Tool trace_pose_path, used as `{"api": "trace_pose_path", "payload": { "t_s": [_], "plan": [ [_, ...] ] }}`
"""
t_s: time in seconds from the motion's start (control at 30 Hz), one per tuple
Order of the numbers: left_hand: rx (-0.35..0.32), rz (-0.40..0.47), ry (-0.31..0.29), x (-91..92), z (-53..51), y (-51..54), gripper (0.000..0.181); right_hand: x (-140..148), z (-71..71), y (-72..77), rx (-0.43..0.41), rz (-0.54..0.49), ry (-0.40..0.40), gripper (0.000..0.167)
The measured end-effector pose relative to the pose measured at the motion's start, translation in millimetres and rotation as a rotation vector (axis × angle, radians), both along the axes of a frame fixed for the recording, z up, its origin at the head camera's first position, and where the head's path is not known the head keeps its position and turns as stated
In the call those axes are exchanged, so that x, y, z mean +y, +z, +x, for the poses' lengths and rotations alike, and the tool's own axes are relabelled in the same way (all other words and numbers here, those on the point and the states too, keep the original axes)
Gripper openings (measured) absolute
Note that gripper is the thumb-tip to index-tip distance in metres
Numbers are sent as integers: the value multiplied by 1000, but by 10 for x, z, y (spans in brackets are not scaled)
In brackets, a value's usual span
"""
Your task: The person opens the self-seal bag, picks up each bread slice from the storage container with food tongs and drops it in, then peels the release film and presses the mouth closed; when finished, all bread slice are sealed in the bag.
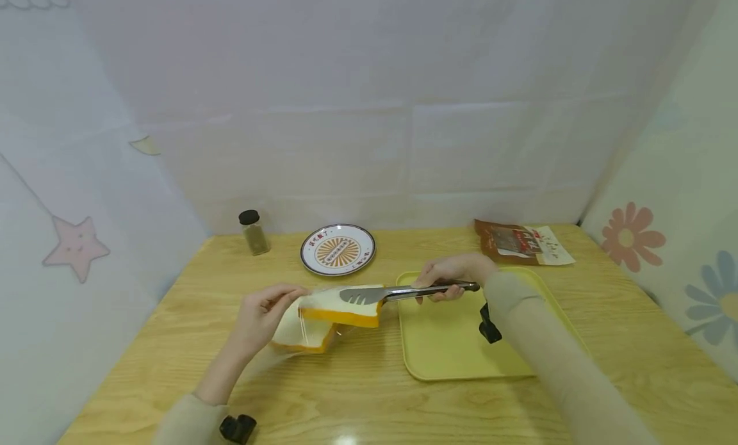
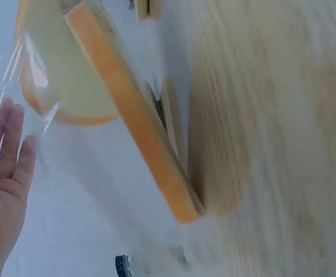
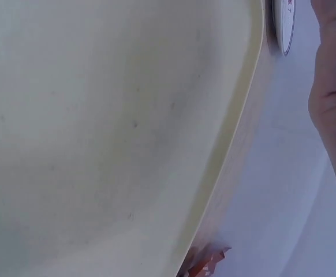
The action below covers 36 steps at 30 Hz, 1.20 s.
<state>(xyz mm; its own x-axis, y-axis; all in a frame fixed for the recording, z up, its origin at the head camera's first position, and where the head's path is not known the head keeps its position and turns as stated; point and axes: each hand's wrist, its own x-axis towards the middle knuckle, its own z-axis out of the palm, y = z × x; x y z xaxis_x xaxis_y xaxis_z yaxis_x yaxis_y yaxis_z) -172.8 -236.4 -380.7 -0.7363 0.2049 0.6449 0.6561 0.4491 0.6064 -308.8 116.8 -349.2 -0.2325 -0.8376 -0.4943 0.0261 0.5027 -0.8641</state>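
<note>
My right hand grips metal tongs, whose slotted grey end lies over a slice of bread with an orange-brown crust. That slice is raised, partly overlapping a second bread slice that sits lower in a clear plastic bag. With thumb and fingers, my left hand pinches the bag near the raised slice's left end. The left wrist view shows the shiny clear bag beside the fingers and the slice edge-on. In the right wrist view only part of the right hand shows; the tongs are out of sight there.
A yellow tray lies beneath my right forearm. Behind the bread stands a round patterned plate, with a black-capped jar to its left. At the back right is a brown and white food packet. Fabric walls enclose the wooden table.
</note>
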Motion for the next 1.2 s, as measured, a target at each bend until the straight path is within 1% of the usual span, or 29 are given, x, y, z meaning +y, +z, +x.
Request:
{"api": "trace_pose_path", "payload": {
  "t_s": [0.03, 0.1, 0.17, 0.23, 0.3, 0.37, 0.47, 0.53, 0.63, 0.7, 0.77, 0.8, 0.87, 0.93, 1.03, 1.1, 1.2],
  "plan": [
    [9, 4, -17, -16, -7, 11, 18, 28, -1, 10, -7, -2, -3, 29],
    [19, -16, -13, -33, -12, 23, 18, 62, -7, 20, -14, -2, 0, 30],
    [28, -57, 9, -25, -14, 18, 18, 66, -21, 4, -12, -5, 7, 30],
    [38, -117, 48, 0, -12, 3, 16, 45, -21, -4, -15, -2, 9, 31],
    [68, -172, 79, 27, -12, -20, 14, 17, -15, -13, -6, 9, 5, 35],
    [101, -203, 77, 52, -13, -45, 14, -1, -10, -34, 7, 20, -2, 41],
    [124, -208, 31, 67, -7, -79, 18, -5, -5, -67, 22, 55, -24, 48],
    [108, -196, -11, 60, 1, -98, 25, 4, -22, -108, 25, 72, -37, 50],
    [100, -228, -49, 50, 11, -117, 37, 12, -56, -160, 24, 88, -54, 48],
    [112, -256, -76, 55, 8, -116, 35, 11, -71, -180, 18, 94, -68, 45],
    [134, -274, -96, 72, 5, -106, 25, 9, -74, -186, 12, 95, -71, 44],
    [149, -273, -102, 82, 1, -100, 19, 12, -70, -185, 8, 99, -71, 44],
    [157, -261, -101, 93, -4, -90, 9, 29, -55, -171, 11, 115, -63, 43],
    [168, -242, -92, 95, -9, -85, 6, 64, -32, -152, 13, 138, -50, 43],
    [186, -217, -72, 92, -15, -77, 9, 143, 5, -121, 10, 182, -39, 42],
    [200, -199, -63, 94, -16, -66, 14, 195, 26, -105, 5, 196, -36, 42],
    [212, -179, -51, 124, -23, -68, 19, 282, 56, -114, -6, 187, -38, 43]
  ]
}}
